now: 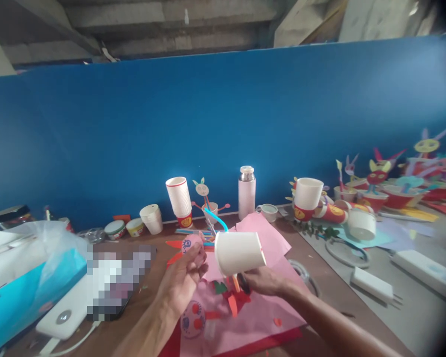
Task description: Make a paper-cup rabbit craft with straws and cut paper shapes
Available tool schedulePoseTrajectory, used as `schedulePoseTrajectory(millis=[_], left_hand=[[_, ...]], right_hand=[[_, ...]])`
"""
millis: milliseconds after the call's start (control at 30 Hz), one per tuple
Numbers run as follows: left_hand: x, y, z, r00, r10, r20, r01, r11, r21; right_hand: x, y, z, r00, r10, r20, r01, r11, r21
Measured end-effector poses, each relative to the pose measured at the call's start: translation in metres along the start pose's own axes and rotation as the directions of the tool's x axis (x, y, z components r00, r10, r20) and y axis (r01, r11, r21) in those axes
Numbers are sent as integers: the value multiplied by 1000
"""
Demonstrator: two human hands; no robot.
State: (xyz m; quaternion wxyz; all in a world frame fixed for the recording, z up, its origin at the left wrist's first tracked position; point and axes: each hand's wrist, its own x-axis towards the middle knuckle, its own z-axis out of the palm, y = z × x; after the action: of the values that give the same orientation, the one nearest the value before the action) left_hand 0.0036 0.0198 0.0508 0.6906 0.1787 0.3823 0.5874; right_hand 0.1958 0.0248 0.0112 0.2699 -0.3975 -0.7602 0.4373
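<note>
My right hand (264,280) is closed on a white paper cup (239,253) tipped on its side, its base towards me. A blue straw (216,218) curves up behind the cup. My left hand (182,282) is pinched shut on a pink paper cut-out (191,243) with a drawn eye, just left of the cup. Both hands hover over pink paper sheets (260,317) on the brown table (330,292). Orange and red paper scraps (233,301) and a round face cut-out (192,320) lie under my hands.
A stack of paper cups (179,199), a white flask (247,192) and small tubs stand along the blue wall. Finished cup figures (375,191) crowd the right. A teal tissue box (29,292) and a white power bank (65,310) lie at left.
</note>
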Motion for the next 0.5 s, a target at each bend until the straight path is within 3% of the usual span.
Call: schedulePoseTrajectory(millis=[133, 267, 400, 500], left_hand=[[3, -2, -2, 1000, -14, 3, 14, 1000, -5], [6, -4, -5, 1000, -21, -21, 21, 1000, 15], [7, -6, -7, 999, -3, -32, 3, 1000, -3], [7, -7, -6, 999, -12, -50, 12, 1000, 1]], right_hand=[[-2, -8, 2, 989, -46, 138, 39, 998, 49], [1, -12, 3, 976, -166, 143, 132, 966, 221], [5, -7, 10, 978, -136, 160, 82, 949, 305], [5, -2, 13, 985, -81, 154, 40, 967, 251]])
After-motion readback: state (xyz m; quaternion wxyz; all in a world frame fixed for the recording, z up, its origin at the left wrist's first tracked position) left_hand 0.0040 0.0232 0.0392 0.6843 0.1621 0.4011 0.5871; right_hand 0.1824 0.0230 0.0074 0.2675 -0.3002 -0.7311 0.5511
